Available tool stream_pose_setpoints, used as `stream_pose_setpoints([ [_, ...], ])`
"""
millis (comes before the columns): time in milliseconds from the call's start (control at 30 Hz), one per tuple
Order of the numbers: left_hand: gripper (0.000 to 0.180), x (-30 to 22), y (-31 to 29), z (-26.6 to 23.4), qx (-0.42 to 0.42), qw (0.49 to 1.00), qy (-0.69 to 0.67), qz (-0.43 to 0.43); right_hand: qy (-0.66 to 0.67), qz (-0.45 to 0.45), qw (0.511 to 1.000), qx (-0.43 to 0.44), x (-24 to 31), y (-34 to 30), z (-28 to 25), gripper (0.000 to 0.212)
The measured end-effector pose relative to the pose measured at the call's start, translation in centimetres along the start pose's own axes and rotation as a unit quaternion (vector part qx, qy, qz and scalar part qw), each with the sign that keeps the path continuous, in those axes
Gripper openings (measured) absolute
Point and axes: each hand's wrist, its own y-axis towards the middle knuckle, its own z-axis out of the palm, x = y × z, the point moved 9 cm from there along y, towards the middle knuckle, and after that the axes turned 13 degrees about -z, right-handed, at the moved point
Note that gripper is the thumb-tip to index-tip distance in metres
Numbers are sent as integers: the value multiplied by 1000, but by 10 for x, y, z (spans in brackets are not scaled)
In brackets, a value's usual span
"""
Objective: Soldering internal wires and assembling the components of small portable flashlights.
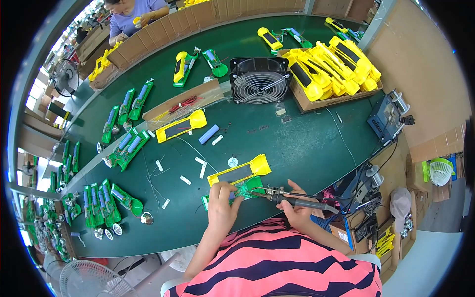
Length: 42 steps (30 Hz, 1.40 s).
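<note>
Grey, pen-shaped soldering iron with a metal front (311, 203): held in the right hand (295, 210), fingers closed about it, tip pointing left.
Green plastic casing with a circuit board (256, 183): lay at the near table edge beneath both hands, the iron's tip over its board.
Left hand (221, 205): covered the casing's middle, back upward, fingers bent, thumb near the forefinger; whether they pinched a small part could not be told. Both forearms came in from the near edge, converging.
Yellow plastic casing with a dark panel (236, 173): lay just beyond the green one, blocking its far side.
Small white pieces (185, 180): scattered left of the yellow casing.
Blue cylindrical cell (209, 134): farther off, beside a second yellow casing (173, 130).
Cardboard tray of red wires (161, 118): behind that.
Black square fan with a wire grille (260, 85): stood upright beyond, touching or nearly touching a brown cardboard box (321, 105) heaped with yellow casings (326, 69).
Green casings with blue cells (101, 203): grouped at left.
</note>
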Motion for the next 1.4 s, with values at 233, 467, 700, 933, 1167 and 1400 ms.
stream_pose_setpoints([
  [233, 18, 8, -31, -43, -40, 958, 285, -9, -94, -106, 977, 158, 4, 0, 9, 25],
  [467, 20, -16, -30, -20, -44, 972, 160, 167, -120, -158, 966, 166, 14, 9, 16, 22],
  [700, 77, 11, -37, -43, -145, 981, -51, 120, -134, -172, 965, 142, 26, 14, 12, 18],
  [933, 47, 25, -60, -58, -225, 959, 155, 76, -118, -157, 975, 102, 26, 19, 10, 14],
  [1167, 29, -23, -40, -10, -80, 966, 99, 226, -119, -170, 971, 121, 33, 21, 17, 13],
  [1400, 13, -16, -18, 2, -20, 992, 65, 104, -105, -136, 976, 132, 19, 13, 10, 18],
])
